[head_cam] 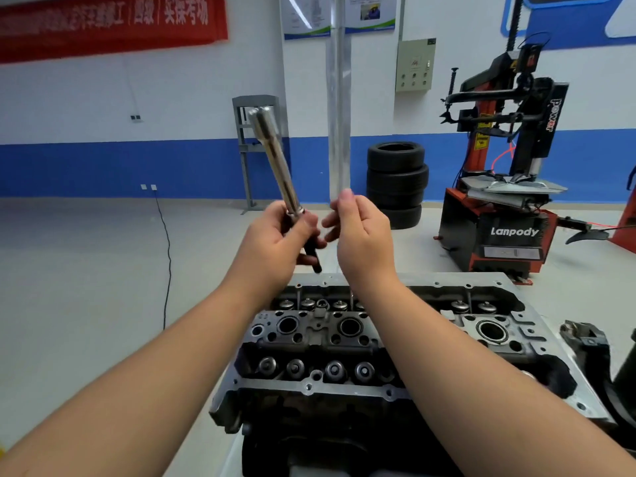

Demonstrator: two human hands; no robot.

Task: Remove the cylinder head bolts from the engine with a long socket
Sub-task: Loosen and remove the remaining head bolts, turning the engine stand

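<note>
L hand [275, 235] grips long socket [272, 156] over engine [378, 339], open air around; R hand [361, 232] loosely curled, holds nothing; tyre machine [509, 187] at 2.

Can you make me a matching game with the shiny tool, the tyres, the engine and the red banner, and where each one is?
Things:
1. long socket
2. stack of tyres
3. engine
4. red banner

Places:
A. high on the wall, top left
B. held up by the left hand
C. on the floor by the blue wall stripe
D. low, under both arms

Pairs: 1-B, 2-C, 3-D, 4-A
</note>
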